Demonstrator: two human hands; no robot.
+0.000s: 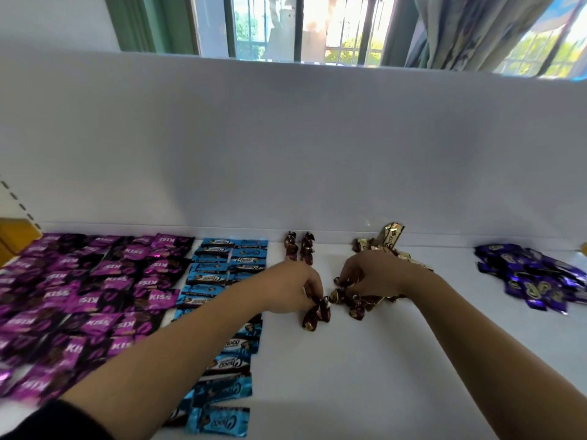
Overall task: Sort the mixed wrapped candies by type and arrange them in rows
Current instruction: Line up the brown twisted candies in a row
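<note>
1. Left hand (295,289): fingertips pinch a small cluster of brown twist candies (316,314), two I think (it's blurry), low over the white table (349,376).
2. Right hand (374,274): fingers curled down into the loose brown candies (355,304), maybe five of them. Can't tell if it actually grips one.
3. Just behind that hand is one gold candy pile (389,239), too tangled to count.
4. At the back edge are two short brown rows (290,246), side by side.
5. Further left, blue Choco candies (222,271) lie in two columns, then purple KISS candies (95,281) in roughly four.
6. Far right there's one heap of dark blue candies (533,277).
</note>
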